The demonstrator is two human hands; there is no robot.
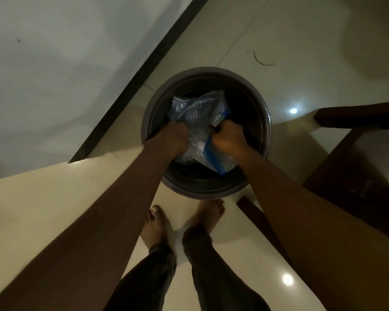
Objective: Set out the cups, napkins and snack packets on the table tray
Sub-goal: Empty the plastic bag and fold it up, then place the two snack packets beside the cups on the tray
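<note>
A person stands barefoot on a glossy cream tiled floor (279, 30), bent over a round dark grey plastic bin (266, 131) that sits near a white wall with a dark skirting. Both arms reach into its mouth. The left grip (173, 135) is curled tight around one side of a crinkled clear plastic bag with a blue zip strip (195, 108), and the right grip (228, 138) is clenched on the other side, close to the strip. The bag lies inside the rim, its upper part standing up toward the far wall of the bin. None of the cups, napkins or snack packets shows here, nor does the tray; whether the bag holds any of them cannot be told through the dim plastic. The step looks like dealing with wrapping at the bin, either pushing it down or pulling it open. To do it well, I judge both grips should work evenly so the thin film does not tear, and the bag should be checked for contents before it is released. Dark brown wooden furniture (357, 158) stands just to the right, so that elbow needs room on the way up.
</note>
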